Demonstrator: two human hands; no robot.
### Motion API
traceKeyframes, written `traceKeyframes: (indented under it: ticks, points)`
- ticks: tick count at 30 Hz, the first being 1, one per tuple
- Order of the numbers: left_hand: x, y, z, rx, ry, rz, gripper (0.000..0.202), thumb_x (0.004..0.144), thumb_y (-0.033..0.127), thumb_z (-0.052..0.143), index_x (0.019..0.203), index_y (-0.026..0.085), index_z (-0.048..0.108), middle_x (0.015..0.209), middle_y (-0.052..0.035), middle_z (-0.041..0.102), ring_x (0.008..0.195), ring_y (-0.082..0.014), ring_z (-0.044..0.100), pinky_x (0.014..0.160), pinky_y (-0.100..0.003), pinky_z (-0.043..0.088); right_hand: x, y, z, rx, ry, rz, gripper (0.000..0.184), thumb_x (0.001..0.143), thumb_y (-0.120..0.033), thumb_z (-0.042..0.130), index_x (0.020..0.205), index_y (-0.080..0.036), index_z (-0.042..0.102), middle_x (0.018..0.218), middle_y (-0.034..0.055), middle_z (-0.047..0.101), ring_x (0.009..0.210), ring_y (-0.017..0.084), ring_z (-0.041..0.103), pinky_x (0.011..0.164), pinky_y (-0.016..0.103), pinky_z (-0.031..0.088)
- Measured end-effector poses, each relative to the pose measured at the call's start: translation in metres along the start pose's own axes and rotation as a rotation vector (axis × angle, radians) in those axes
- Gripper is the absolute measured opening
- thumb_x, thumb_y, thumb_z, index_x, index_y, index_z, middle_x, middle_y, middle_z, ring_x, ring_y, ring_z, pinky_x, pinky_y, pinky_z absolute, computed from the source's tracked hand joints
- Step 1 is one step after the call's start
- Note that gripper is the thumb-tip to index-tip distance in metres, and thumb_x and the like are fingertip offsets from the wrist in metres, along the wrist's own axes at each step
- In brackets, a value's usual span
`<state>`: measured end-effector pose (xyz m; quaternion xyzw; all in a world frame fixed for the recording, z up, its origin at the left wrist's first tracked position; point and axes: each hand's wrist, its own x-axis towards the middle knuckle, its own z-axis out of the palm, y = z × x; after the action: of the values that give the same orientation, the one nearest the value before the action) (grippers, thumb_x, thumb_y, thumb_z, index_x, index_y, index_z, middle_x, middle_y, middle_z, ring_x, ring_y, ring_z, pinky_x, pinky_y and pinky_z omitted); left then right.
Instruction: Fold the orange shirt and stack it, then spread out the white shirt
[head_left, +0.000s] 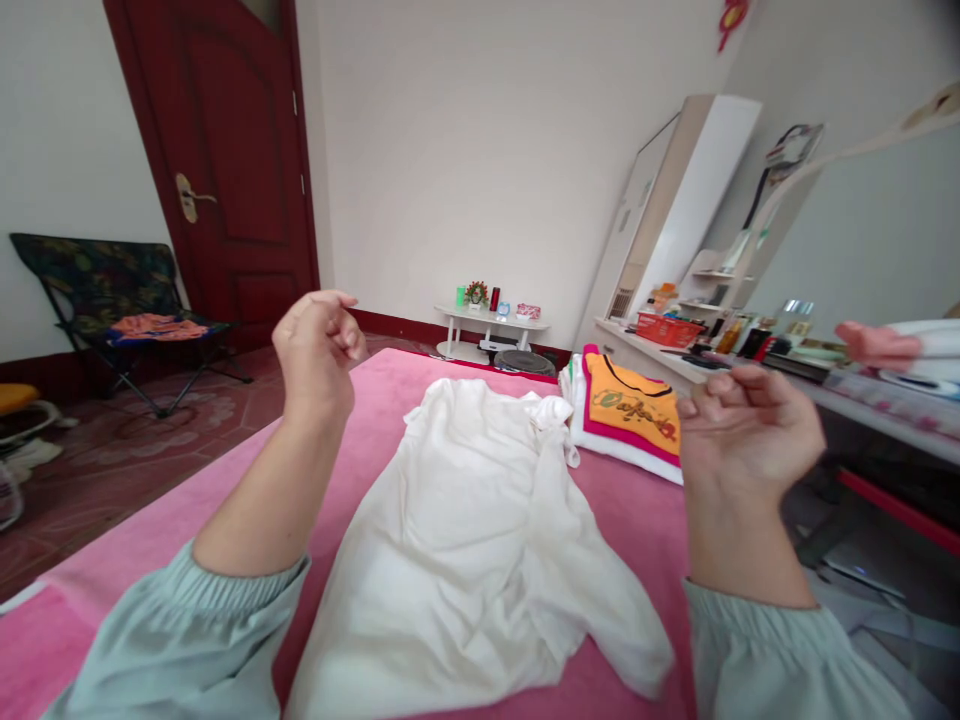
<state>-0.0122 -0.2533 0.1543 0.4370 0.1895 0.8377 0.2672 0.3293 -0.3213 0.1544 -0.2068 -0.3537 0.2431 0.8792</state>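
A white garment with long sleeves lies spread and wrinkled on the pink bed cover. One of its sleeves reaches toward the near right. My left hand is raised above the cover, left of the garment, its fingers curled in and nothing held. On the other side, my right hand is also lifted, fingers bent toward the palm, with nothing in it. Neither hand touches the garment. Right of the garment rests a stack of folded clothes with an orange shirt on top, partly behind my right hand.
A low white table with small items stands by the far wall. Along the right runs a dressing table with a red basket, bottles and a mirror. A folding chair and a red door are at left.
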Motion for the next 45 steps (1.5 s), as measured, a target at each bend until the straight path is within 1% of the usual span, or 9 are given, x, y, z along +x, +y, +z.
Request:
traceKeyframes:
  ticks: [8, 11, 14, 18, 24, 28, 35, 40, 45]
  points:
    - [-0.037, -0.099, -0.017, 0.753, -0.518, -0.262, 0.02, 0.07, 0.03, 0.059, 0.083, 0.017, 0.068, 0.068, -0.0017, 0.066, 0.06, -0.0153, 0.061, 0.054, -0.024, 0.047, -0.019, 0.088, -0.027, -0.794, -0.343, 0.288, 0.021, 0.068, -0.033, 0.063, 0.079, -0.016, 0.065, 0.066, 0.0001, 0.061, 0.048, 0.01, 0.05, 0.048, 0.023, 0.041]
    - [-0.061, -0.136, -0.03, 0.961, -0.721, -0.173, 0.023, 0.075, 0.03, 0.058, 0.09, 0.017, 0.07, 0.089, -0.0067, 0.07, 0.082, -0.0203, 0.064, 0.077, -0.031, 0.05, -0.038, 0.129, -0.05, -1.281, -0.653, 0.229, 0.039, 0.068, -0.035, 0.068, 0.105, -0.02, 0.068, 0.105, 0.0094, 0.063, 0.087, 0.022, 0.061, 0.077, 0.036, 0.048]
    - [-0.08, -0.154, -0.044, 1.079, -0.905, -0.093, 0.029, 0.077, 0.028, 0.059, 0.102, 0.018, 0.07, 0.106, -0.0093, 0.067, 0.1, -0.0239, 0.061, 0.092, -0.035, 0.045, -0.054, 0.151, -0.067, -1.587, -0.88, 0.122, 0.049, 0.071, -0.045, 0.069, 0.116, -0.027, 0.066, 0.138, 0.0111, 0.045, 0.127, 0.03, 0.039, 0.101, 0.043, 0.033]
    - [-0.089, -0.16, -0.058, 1.144, -1.054, -0.115, 0.034, 0.078, 0.029, 0.061, 0.109, 0.019, 0.068, 0.111, -0.0095, 0.064, 0.105, -0.0238, 0.058, 0.096, -0.034, 0.042, -0.047, 0.146, -0.074, -1.847, -0.871, 0.217, 0.03, 0.081, -0.037, 0.057, 0.102, -0.02, 0.072, 0.113, 0.0115, 0.064, 0.109, 0.024, 0.055, 0.087, 0.032, 0.042]
    - [-0.092, -0.159, -0.059, 1.227, -1.046, -0.123, 0.033, 0.082, 0.031, 0.057, 0.111, 0.019, 0.067, 0.112, -0.0096, 0.061, 0.107, -0.0232, 0.056, 0.096, -0.034, 0.042, -0.004, 0.113, -0.098, -2.076, -0.491, 0.321, 0.027, 0.079, -0.017, 0.045, 0.076, -0.015, 0.072, 0.087, 0.0162, 0.07, 0.088, 0.028, 0.065, 0.068, 0.033, 0.043]
    - [-0.097, -0.159, -0.056, 1.272, -1.01, -0.091, 0.033, 0.083, 0.031, 0.054, 0.111, 0.019, 0.067, 0.113, -0.0094, 0.06, 0.106, -0.0229, 0.055, 0.095, -0.034, 0.042, -0.001, 0.113, -0.111, -1.881, -0.378, 0.144, 0.026, 0.079, -0.02, 0.045, 0.085, -0.017, 0.07, 0.092, 0.0112, 0.069, 0.087, 0.026, 0.063, 0.073, 0.034, 0.045]
    - [-0.098, -0.167, -0.059, 1.241, -0.934, -0.159, 0.031, 0.081, 0.032, 0.057, 0.11, 0.026, 0.068, 0.119, -0.0053, 0.059, 0.112, -0.0234, 0.052, 0.099, -0.036, 0.039, -0.018, 0.167, -0.064, -1.393, -0.728, -0.097, 0.021, 0.08, -0.021, 0.046, 0.09, -0.017, 0.064, 0.098, 0.0081, 0.063, 0.09, 0.02, 0.061, 0.081, 0.031, 0.048]
    - [-0.098, -0.168, -0.059, 1.221, -0.913, -0.2, 0.032, 0.08, 0.033, 0.058, 0.111, 0.029, 0.066, 0.125, -0.0038, 0.056, 0.116, -0.024, 0.049, 0.102, -0.039, 0.036, 0.023, 0.208, -0.035, -1.912, -0.892, -0.195, 0.03, 0.081, -0.015, 0.047, 0.107, -0.016, 0.061, 0.11, 0.0133, 0.061, 0.105, 0.026, 0.057, 0.089, 0.038, 0.042]
    - [-0.098, -0.167, -0.057, 1.2, -0.882, -0.24, 0.032, 0.078, 0.032, 0.06, 0.109, 0.031, 0.066, 0.125, -0.0032, 0.055, 0.117, -0.0243, 0.048, 0.1, -0.04, 0.037, 0.068, 0.249, -0.048, -2.092, -0.959, 0.109, 0.052, 0.074, -0.023, 0.063, 0.124, -0.012, 0.053, 0.107, 0.0151, 0.064, 0.096, 0.028, 0.062, 0.076, 0.035, 0.046]
